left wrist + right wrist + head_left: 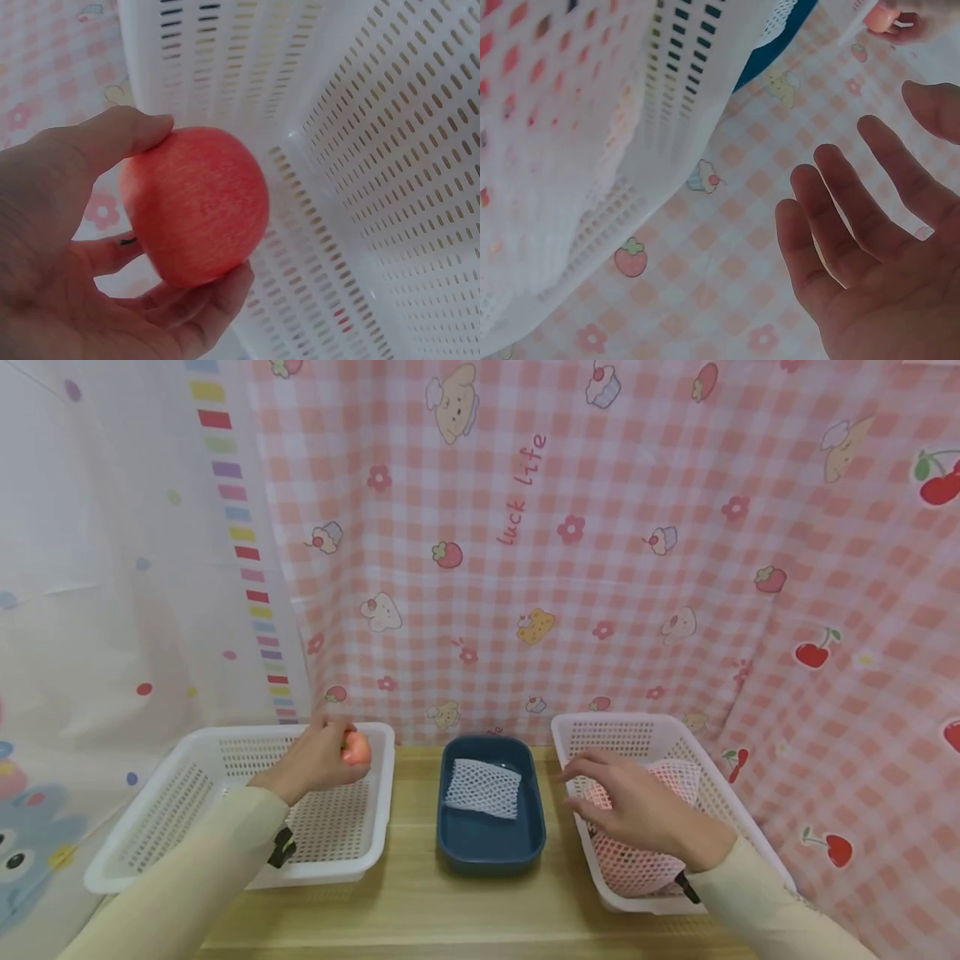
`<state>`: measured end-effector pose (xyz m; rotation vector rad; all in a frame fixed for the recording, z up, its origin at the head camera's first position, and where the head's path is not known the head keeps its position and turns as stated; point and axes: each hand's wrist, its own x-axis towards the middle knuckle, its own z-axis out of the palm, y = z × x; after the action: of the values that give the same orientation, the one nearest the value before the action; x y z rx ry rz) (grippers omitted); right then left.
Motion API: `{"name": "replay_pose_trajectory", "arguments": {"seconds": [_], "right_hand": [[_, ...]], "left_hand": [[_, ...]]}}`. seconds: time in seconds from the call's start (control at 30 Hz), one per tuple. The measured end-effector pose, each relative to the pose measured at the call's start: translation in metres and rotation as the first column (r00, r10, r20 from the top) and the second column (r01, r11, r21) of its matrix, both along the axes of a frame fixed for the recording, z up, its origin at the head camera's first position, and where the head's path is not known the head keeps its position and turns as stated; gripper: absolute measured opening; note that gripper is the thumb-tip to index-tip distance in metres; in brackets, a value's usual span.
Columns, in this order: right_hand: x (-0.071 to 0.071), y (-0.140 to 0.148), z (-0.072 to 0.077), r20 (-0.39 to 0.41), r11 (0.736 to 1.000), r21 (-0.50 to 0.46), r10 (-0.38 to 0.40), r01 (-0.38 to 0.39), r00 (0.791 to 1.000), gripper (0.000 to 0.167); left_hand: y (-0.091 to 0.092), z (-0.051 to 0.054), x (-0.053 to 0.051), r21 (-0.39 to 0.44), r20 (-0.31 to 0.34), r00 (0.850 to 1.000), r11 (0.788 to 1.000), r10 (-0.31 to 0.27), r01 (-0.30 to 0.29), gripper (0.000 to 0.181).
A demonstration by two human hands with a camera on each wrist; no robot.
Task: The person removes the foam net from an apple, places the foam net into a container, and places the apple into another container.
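Observation:
A red apple (199, 206) is gripped by my left hand (321, 756), thumb on one side and fingers curled under the other. That hand is above the right part of the left white basket (191, 810). My right hand (637, 802) hovers over the right white basket (626, 727), its fingers spread and holding nothing. Beneath it, pink foam netting (637, 864) and paler netting (678, 777) fill part of that basket; the hand hides some of it. Between the baskets sits a dark blue tray (487, 847) with a white foam net sleeve (483, 787) lying in it.
The baskets and tray stand side by side on a wooden table (416, 902). Behind them hangs a pink checked curtain (510, 677), which continues along the right side. A whitish curtain (135, 635) with coloured dots is at the left.

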<state>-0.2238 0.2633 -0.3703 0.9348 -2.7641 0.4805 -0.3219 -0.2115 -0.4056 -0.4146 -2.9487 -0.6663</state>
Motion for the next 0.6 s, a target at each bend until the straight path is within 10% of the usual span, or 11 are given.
{"name": "replay_pose_trajectory", "arguments": {"seconds": [0.2, 0.43, 0.6], "right_hand": [[-0.002, 0.011, -0.001, -0.004, 0.999, 0.015, -0.029, 0.029, 1.000, 0.023], [-0.002, 0.021, -0.004, 0.016, 0.998, 0.021, -0.052, 0.051, 0.999, 0.021], [0.000, 0.032, -0.003, 0.015, 0.996, 0.027, -0.087, 0.087, 0.996, 0.020]], "left_hand": [[-0.009, -0.022, -0.028, -0.040, 0.066, 0.997, 0.999, -0.030, 0.033, 0.067], [-0.044, -0.115, -0.107, -0.097, 0.041, 0.998, 0.994, -0.053, 0.056, 0.058], [-0.034, -0.111, -0.096, -0.060, 0.135, 0.990, 0.997, -0.036, 0.045, 0.060]]}}
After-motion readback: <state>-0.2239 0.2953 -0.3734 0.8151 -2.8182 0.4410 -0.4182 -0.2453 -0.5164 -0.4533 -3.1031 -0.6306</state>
